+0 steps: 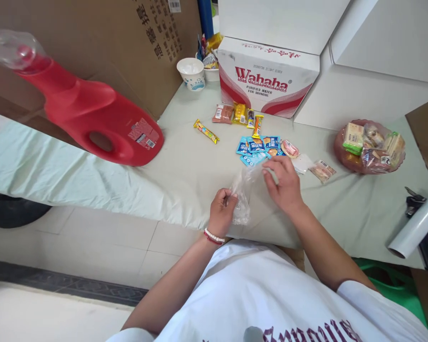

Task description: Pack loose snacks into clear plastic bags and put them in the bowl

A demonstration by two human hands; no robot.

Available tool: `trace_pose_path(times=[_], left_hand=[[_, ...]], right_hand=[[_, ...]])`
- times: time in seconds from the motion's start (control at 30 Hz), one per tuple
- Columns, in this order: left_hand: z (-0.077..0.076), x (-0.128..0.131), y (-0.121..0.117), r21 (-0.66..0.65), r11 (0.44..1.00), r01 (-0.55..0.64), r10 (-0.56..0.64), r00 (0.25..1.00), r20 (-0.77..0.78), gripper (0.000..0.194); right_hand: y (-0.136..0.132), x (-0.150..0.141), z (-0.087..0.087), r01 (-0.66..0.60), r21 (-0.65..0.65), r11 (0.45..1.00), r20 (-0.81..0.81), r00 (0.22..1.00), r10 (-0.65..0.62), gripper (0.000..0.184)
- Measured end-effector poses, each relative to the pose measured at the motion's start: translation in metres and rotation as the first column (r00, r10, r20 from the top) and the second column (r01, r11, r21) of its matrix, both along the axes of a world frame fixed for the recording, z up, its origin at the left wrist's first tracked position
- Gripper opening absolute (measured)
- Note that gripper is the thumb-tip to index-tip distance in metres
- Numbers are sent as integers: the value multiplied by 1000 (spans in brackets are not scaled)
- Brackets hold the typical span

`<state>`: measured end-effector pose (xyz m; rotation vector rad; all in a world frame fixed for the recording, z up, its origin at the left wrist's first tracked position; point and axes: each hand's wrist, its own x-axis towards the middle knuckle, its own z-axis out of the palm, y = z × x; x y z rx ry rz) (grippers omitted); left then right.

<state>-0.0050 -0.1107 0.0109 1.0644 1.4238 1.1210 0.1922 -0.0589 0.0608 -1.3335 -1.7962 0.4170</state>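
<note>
A crumpled clear plastic bag is stretched between my two hands near the table's front edge. My left hand pinches it with thumb and fingers at its left side. Higher up and to the right, my right hand grips the bag's upper end between thumb and fingertips. Just beyond the hands lie several blue snack packets in a loose pile. A round pink-labelled pack, a white card-like piece and a small clear-wrapped snack lie to the right of them.
Yellow snack bars, a brown packet and a yellow packet lie before a Wahaha box. A red jug stands left, paper cups behind. To the right are a filled snack bowl and a plastic roll.
</note>
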Motion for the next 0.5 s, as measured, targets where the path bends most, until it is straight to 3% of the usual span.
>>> trace_pose_path(times=[0.07,0.13,0.2,0.33,0.5], left_hand=[[-6,-1,0,-15,999,-29,29,998,47,21],[-10,-2,0,-22,1000,-18,20,994,105,22],[-13,-1,0,-4,1000,3,-2,986,168,25],[-11,2,2,-11,999,-31,32,976,217,36],[-13,-1,9,-163,963,-215,263,887,380,35]], right_hand=[[-12,-1,-8,43,-208,977,-165,983,-78,30],[-24,-6,-18,-55,-420,906,-281,957,-72,33],[-32,-17,-29,-177,-532,828,-344,939,-21,34],[-33,-33,-44,-240,-560,793,-418,908,-21,27],[-32,-16,-46,-244,-588,772,-499,860,-108,25]])
